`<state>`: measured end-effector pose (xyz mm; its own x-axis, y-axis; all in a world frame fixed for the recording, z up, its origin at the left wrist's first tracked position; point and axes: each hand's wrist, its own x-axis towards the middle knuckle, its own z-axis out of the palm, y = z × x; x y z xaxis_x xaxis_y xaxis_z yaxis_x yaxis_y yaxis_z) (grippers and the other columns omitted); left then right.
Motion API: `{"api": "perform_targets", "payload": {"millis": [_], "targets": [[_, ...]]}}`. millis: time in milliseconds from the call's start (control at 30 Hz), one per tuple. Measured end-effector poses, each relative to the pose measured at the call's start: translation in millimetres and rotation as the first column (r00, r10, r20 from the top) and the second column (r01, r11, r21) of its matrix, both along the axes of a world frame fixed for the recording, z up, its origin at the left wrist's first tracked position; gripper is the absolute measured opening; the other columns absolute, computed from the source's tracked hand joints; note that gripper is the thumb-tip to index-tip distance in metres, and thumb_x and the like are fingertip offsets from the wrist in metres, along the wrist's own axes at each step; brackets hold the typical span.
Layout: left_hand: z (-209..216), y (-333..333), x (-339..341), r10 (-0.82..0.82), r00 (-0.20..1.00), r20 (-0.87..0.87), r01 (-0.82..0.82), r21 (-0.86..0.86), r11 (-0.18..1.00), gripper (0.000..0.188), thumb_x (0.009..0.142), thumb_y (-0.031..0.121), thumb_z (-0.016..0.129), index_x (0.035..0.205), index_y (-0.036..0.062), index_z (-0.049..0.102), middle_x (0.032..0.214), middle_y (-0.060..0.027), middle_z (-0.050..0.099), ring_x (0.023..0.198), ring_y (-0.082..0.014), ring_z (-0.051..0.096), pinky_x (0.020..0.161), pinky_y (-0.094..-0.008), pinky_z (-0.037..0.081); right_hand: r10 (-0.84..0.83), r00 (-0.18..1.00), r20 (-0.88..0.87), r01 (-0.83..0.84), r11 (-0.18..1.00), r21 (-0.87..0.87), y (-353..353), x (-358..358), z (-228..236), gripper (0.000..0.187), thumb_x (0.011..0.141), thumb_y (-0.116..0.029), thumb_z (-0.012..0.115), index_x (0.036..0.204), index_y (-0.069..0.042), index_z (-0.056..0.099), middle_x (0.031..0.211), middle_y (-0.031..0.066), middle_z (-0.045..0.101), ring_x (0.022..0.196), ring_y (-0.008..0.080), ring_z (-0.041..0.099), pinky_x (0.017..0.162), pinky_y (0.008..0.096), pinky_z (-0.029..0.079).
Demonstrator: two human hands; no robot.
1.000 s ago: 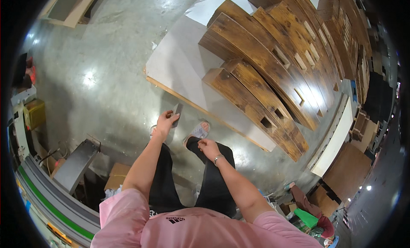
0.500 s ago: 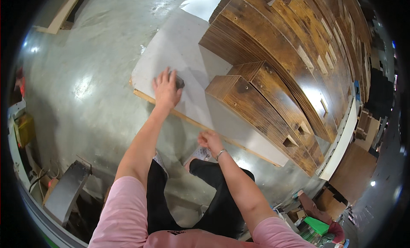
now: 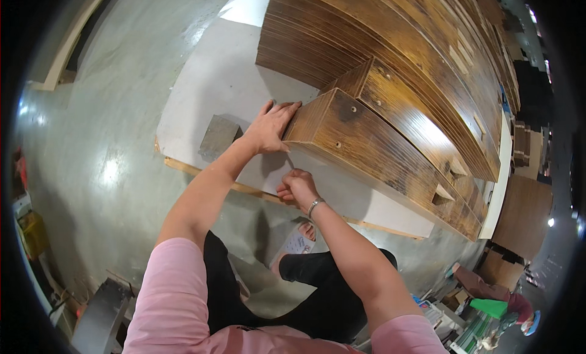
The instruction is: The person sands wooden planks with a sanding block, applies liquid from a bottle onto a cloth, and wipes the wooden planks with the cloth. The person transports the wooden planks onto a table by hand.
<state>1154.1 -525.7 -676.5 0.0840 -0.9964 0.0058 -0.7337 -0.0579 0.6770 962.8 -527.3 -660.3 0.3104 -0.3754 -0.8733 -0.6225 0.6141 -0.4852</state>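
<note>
My left hand [image 3: 268, 129] is open, its fingers spread against the near-left end of a stack of brown wood-grain boards [image 3: 360, 131]. Just below it, my right hand [image 3: 298, 188] is curled, with the thumb and fingers drawn together. Whatever it may hold is too small to make out. To the left of my left hand, a grey-brown block [image 3: 218, 136] rests on the white sheet [image 3: 189, 107], apart from my fingers. The stacked boards show small round holes and angular notches on their top faces.
Taller stacks of similar boards [image 3: 390, 24] stand behind and to the right. A wooden strip [image 3: 250, 192] edges the white sheet near my legs. Another person [image 3: 488, 290] is at the lower right, beside a green item. A dark curved panel [image 3: 101, 314] stands at the lower left.
My left hand has left the grey-brown block and moved right onto the end of the boards. My right hand has come up nearer the stack. The view has shifted closer to the boards.
</note>
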Motion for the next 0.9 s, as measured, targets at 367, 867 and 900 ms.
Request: {"api": "perform_targets", "payload": {"millis": [367,867,900], "targets": [[-4,-2,-5,-0.003,0.989,0.147,0.023,-0.138,0.99,0.092,0.057,0.035,0.076,0.131,-0.003,0.037,0.127,-0.0158,0.049,0.122,-0.03,0.041,0.11,-0.0403,0.025,0.175,0.984,-0.031,-0.178,0.963,-0.201,9,11,-5,0.013,0.084,-0.013,0.056,0.083,-0.001,0.056,0.072,0.0102,0.061,0.057,0.0166,0.06,0.051,0.0275,0.049],[0,48,-20,-0.01,0.977,0.211,0.023,-0.06,0.998,0.086,0.058,0.027,0.079,0.128,-0.001,0.038,0.114,-0.0167,0.057,0.113,-0.0342,0.046,0.101,-0.0424,0.031,0.505,0.832,-0.231,-0.506,0.517,-0.691,40,-6,-16,0.021,0.076,-0.015,0.065,0.088,0.002,0.064,0.08,0.0136,0.066,0.067,0.0202,0.063,0.063,0.0324,0.049],[-4,56,-20,0.004,0.968,0.251,0.017,-0.081,0.997,0.087,0.058,0.028,0.079,0.128,-0.001,0.037,0.112,-0.0161,0.058,0.111,-0.0341,0.047,0.099,-0.0424,0.032,0.509,0.831,-0.224,-0.505,0.523,-0.687,45,-3,-12,0.021,0.076,-0.015,0.065,0.088,0.002,0.064,0.08,0.0136,0.066,0.067,0.0202,0.063,0.063,0.0324,0.049]]}}
